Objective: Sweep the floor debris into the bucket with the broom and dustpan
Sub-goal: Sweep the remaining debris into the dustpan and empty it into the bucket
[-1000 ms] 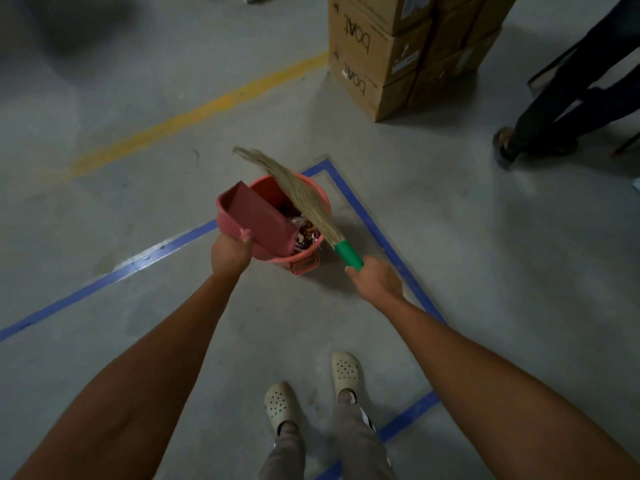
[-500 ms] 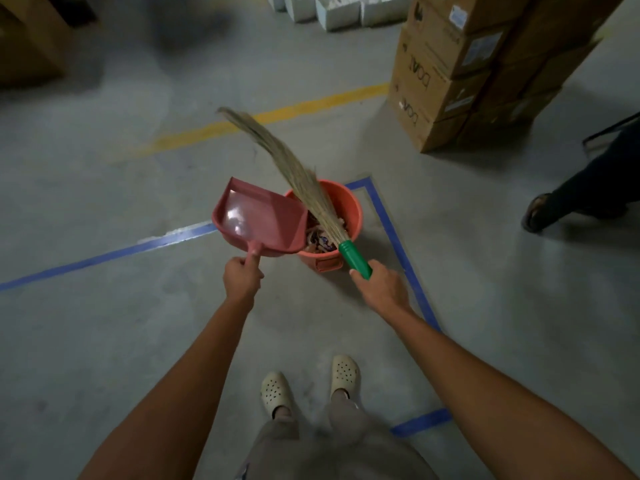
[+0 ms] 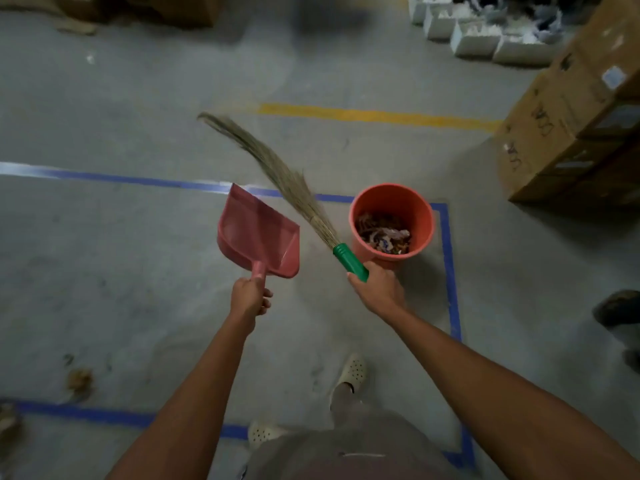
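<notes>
My left hand [image 3: 250,296] grips the handle of a red dustpan [image 3: 256,233], held in the air with its empty scoop facing up, left of the bucket. My right hand [image 3: 379,287] holds the green handle of a grass broom [image 3: 277,168], whose bristles slant up and to the left above the floor. The orange bucket [image 3: 420,209] stands on the floor just beyond my right hand, with mixed scraps in its bottom. Small brown debris [image 3: 79,379] lies on the floor at the lower left, more at the left edge.
Blue tape [image 3: 450,271] marks a rectangle on the concrete floor around me and the bucket. Stacked cardboard boxes [image 3: 571,126] stand at the right, white bins [image 3: 485,36] at the back. Another person's shoe [image 3: 616,308] shows at the right edge. A yellow line [image 3: 374,116] crosses beyond.
The dustpan has come away from over the bucket and moved left, now level and empty. The broom has lifted off the bucket too. My view has turned to the left.
</notes>
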The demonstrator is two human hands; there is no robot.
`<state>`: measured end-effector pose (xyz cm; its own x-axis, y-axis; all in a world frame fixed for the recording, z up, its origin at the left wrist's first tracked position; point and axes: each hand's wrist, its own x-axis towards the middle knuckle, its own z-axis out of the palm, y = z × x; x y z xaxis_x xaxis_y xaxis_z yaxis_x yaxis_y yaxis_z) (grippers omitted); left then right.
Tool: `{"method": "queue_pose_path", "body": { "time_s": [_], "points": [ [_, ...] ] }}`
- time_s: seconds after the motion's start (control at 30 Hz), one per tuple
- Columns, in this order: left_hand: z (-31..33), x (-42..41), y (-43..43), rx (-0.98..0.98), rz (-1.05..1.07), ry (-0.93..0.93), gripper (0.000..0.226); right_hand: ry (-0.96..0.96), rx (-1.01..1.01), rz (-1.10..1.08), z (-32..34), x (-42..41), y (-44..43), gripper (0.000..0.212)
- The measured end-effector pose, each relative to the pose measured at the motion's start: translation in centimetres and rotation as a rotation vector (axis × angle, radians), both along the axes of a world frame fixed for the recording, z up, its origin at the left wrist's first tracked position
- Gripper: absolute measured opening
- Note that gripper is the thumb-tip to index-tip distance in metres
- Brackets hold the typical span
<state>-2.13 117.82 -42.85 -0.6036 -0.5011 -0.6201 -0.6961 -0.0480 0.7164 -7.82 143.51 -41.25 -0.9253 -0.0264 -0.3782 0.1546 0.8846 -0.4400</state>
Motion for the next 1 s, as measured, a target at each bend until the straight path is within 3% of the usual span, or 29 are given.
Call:
{"method": "queue_pose_path", "body": {
  "time_s": [0.17,0.33,0.7,1.0],
  "points": [
    [0.2,8.7,-7.1,0.01,0.247,-0.015,0.026,0.022,0.005,0.177,0.7,3.2,-7.8,0.041],
    [0.7,18.4,-13.9,-0.013,0.471,0.04,0.043,0.027,-0.009,0.369,0.5,7.9,-16.7,0.042],
    [0.7,38.7,-25.0,-0.085,0.958,-0.011,0.044,0.052,-0.033,0.819,0.4,19.3,-36.2,0.04],
    [1.3,48.3,-30.2,-0.053,1.25,-0.007,0.04,0.012,-0.026,1.12,1.7,26.5,-49.5,0.039]
  ]
}}
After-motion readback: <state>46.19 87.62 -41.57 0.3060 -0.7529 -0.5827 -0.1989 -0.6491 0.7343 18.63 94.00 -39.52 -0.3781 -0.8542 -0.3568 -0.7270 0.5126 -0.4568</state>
